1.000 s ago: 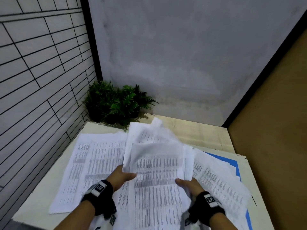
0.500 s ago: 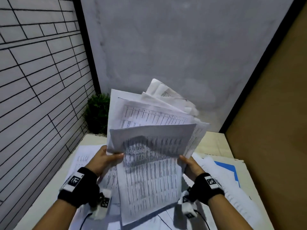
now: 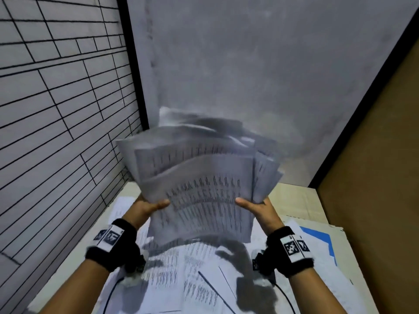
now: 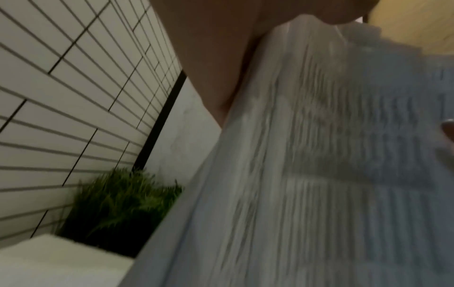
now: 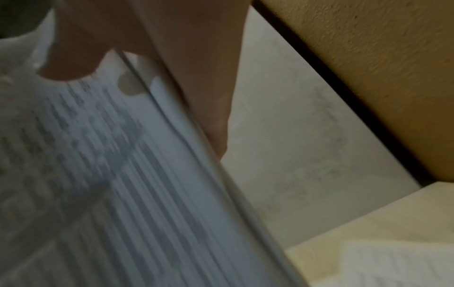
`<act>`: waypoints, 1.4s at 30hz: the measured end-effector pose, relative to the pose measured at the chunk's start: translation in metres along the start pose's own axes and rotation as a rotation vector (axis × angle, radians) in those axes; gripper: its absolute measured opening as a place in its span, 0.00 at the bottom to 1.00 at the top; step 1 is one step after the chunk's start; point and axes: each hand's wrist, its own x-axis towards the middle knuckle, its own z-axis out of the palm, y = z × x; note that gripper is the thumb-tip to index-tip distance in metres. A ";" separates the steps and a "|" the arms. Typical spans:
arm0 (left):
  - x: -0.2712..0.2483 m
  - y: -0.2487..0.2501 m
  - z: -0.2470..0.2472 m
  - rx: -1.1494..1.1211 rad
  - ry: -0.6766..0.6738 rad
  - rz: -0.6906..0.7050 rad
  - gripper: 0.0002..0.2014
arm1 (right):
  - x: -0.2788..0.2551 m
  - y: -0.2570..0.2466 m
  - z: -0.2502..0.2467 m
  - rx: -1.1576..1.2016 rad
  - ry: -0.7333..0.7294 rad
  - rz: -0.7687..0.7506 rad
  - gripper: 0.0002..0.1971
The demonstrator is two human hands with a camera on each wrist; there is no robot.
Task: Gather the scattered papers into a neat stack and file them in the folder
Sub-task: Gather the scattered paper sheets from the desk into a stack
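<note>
A loose bundle of printed papers (image 3: 201,177) is held upright in the air above the table, blurred by motion, its sheets fanned unevenly at the top. My left hand (image 3: 149,207) grips its left edge, thumb on the front sheet. My right hand (image 3: 256,206) grips the right edge the same way. In the left wrist view the papers (image 4: 319,155) fill the right side under my hand (image 4: 221,48). The right wrist view shows my thumb and fingers (image 5: 172,58) pinching the sheets (image 5: 110,174). More printed sheets (image 3: 181,279) lie on the table below. A blue folder (image 3: 322,241) shows partly under sheets at the right.
The pale table (image 3: 301,200) stands in a corner, with a tiled wall (image 3: 56,132) at the left, a grey wall (image 3: 249,75) behind and a brown panel (image 3: 374,177) at the right. A green plant (image 4: 117,209) sits in the back-left corner.
Both hands have lifted the bundle off the table and raised it upright. It now hides the plant in the head view. The sheets have drawn closer together.
</note>
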 end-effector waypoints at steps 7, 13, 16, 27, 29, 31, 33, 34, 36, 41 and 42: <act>-0.004 -0.017 0.026 0.043 -0.030 -0.081 0.40 | 0.005 0.015 0.022 -0.145 0.195 0.035 0.07; -0.015 0.007 0.014 -0.070 0.006 0.125 0.30 | -0.011 -0.027 -0.002 -0.022 0.109 -0.142 0.38; -0.020 -0.012 0.015 0.010 -0.107 -0.011 0.34 | -0.013 -0.008 -0.011 -0.125 0.073 0.023 0.42; 0.014 -0.014 0.032 -0.036 0.044 0.023 0.26 | -0.017 -0.013 0.001 -0.036 0.250 -0.077 0.12; 0.011 -0.035 0.030 0.014 -0.005 -0.113 0.35 | -0.023 0.011 -0.002 -0.073 0.223 0.030 0.17; 0.000 -0.053 0.039 0.144 -0.086 -0.272 0.37 | -0.024 0.039 0.002 -0.168 0.195 0.198 0.24; -0.007 -0.061 0.049 0.186 -0.033 -0.305 0.34 | -0.023 0.055 0.003 -0.203 0.252 0.223 0.18; -0.006 -0.062 0.051 0.173 0.016 -0.285 0.30 | -0.022 0.056 0.001 -0.177 0.299 0.198 0.12; -0.001 -0.060 0.049 0.103 0.086 -0.219 0.25 | -0.019 0.050 -0.008 -0.082 0.358 0.134 0.08; -0.008 -0.062 0.041 -0.018 0.022 -0.150 0.33 | -0.022 0.052 -0.018 -0.055 0.214 0.088 0.38; -0.008 -0.063 0.039 0.014 -0.013 -0.143 0.34 | -0.020 0.056 -0.021 -0.053 0.201 0.091 0.42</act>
